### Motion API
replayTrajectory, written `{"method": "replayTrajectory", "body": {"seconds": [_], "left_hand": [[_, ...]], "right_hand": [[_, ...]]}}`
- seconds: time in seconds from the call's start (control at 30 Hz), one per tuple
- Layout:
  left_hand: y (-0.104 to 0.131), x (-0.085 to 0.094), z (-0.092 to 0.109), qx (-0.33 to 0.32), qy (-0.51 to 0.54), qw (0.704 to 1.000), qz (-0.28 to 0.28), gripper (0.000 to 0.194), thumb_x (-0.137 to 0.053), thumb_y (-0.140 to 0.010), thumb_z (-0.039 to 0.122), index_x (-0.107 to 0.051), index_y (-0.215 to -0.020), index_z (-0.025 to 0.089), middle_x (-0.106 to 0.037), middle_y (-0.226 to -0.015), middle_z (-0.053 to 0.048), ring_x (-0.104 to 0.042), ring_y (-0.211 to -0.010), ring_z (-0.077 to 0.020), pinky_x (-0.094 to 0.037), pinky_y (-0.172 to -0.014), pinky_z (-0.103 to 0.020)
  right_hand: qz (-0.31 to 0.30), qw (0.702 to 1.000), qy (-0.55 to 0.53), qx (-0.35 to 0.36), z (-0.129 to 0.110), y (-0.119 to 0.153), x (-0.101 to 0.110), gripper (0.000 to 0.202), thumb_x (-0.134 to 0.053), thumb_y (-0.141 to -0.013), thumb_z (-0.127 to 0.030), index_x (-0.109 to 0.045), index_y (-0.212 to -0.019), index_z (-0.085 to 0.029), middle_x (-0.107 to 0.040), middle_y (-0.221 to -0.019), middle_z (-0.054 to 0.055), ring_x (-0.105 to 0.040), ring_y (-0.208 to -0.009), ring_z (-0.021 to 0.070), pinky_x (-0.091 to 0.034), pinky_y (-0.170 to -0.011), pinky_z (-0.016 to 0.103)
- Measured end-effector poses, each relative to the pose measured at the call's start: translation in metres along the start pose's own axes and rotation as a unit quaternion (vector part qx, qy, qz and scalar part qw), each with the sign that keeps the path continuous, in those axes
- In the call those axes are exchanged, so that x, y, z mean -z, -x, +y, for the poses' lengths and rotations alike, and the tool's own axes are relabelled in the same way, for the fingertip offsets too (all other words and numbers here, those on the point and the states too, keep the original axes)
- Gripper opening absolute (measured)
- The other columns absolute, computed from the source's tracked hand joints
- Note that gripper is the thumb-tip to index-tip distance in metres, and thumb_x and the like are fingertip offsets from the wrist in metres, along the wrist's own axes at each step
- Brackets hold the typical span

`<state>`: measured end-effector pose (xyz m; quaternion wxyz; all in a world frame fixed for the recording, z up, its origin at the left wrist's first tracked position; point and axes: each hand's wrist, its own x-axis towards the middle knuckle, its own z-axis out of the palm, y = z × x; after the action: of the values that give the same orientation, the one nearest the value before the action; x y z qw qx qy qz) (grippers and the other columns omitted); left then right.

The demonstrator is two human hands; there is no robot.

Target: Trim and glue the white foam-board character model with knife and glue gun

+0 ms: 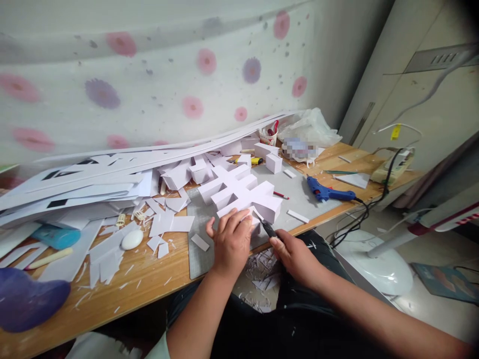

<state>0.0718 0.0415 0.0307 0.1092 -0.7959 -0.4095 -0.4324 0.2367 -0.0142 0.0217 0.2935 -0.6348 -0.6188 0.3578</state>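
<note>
My left hand point(232, 239) presses flat, fingers spread, on the white foam letter point(243, 192) at frame centre on the bench point(149, 284); my right hand point(294, 254) is closed around a craft knife point(267, 228), its tip at the letter's near edge.

There is a single view, from a camera worn on the person's head. It looks forward and down, close over the near edge of the table point(112, 294), so both forearms reach in from the bottom of the picture. The wide lens takes in the curtain point(149, 75) behind the table, and the floor point(430, 309) on the right.
</note>
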Motion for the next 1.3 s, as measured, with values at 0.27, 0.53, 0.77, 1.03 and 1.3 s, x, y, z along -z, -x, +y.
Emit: {"method": "replayTrajectory", "body": {"seconds": [0.27,0.53,0.77,1.03,1.3], "left_hand": [[0.0,-0.002,-0.002,0.002,0.008,1.0,0.002,0.009,-0.06,-0.089,0.023,-0.067,-0.091,0.026,-0.075,-0.101,0.002,-0.063,-0.103,-0.0224,-0.019,-0.104,-0.044],[0.0,-0.001,-0.001,0.009,0.009,1.0,-0.006,0.01,-0.06,-0.088,0.022,-0.068,-0.09,0.027,-0.075,-0.1,0.001,-0.063,-0.104,-0.0224,-0.02,-0.104,-0.044],[0.0,0.0,-0.001,0.005,-0.003,1.0,-0.005,0.009,-0.063,-0.087,0.021,-0.068,-0.091,0.027,-0.075,-0.101,0.0,-0.063,-0.104,-0.0229,-0.018,-0.103,-0.044],[0.001,0.0,-0.002,0.01,0.013,1.0,-0.005,0.009,-0.061,-0.088,0.023,-0.068,-0.091,0.027,-0.075,-0.102,0.0,-0.062,-0.105,-0.0232,-0.021,-0.101,-0.046],[0.005,-0.003,-0.004,0.026,0.025,0.999,-0.009,0.011,-0.058,-0.09,0.025,-0.067,-0.096,0.028,-0.074,-0.106,0.0,-0.06,-0.109,-0.0229,-0.021,-0.102,-0.046]], "right_hand": [[0.011,0.998,0.056,-0.023,-0.006,-0.003,0.0,0.028,-0.03,-0.092,-0.044,-0.044,-0.084,-0.022,-0.061,-0.076,0.007,-0.056,-0.071,0.022,-0.036,-0.065,0.03],[-0.004,0.995,0.091,-0.031,-0.015,-0.006,0.003,0.027,-0.032,-0.096,-0.038,-0.049,-0.091,-0.018,-0.064,-0.075,0.009,-0.058,-0.069,0.0212,-0.035,-0.062,0.027],[0.001,0.992,0.124,-0.017,-0.008,0.001,0.009,0.028,-0.032,-0.096,-0.04,-0.05,-0.091,-0.02,-0.066,-0.083,0.01,-0.061,-0.078,0.0233,-0.037,-0.066,0.029],[-0.013,0.999,-0.008,0.047,0.015,0.01,0.052,0.039,-0.048,-0.088,-0.05,-0.059,-0.105,-0.017,-0.067,-0.092,0.008,-0.062,-0.085,0.0219,-0.046,-0.076,0.032],[0.036,0.992,-0.118,-0.018,0.013,-0.025,0.104,0.05,-0.058,-0.081,-0.039,-0.056,-0.125,-0.015,-0.06,-0.064,0.0,-0.052,-0.049,0.0136,-0.041,-0.046,0.025]]}}
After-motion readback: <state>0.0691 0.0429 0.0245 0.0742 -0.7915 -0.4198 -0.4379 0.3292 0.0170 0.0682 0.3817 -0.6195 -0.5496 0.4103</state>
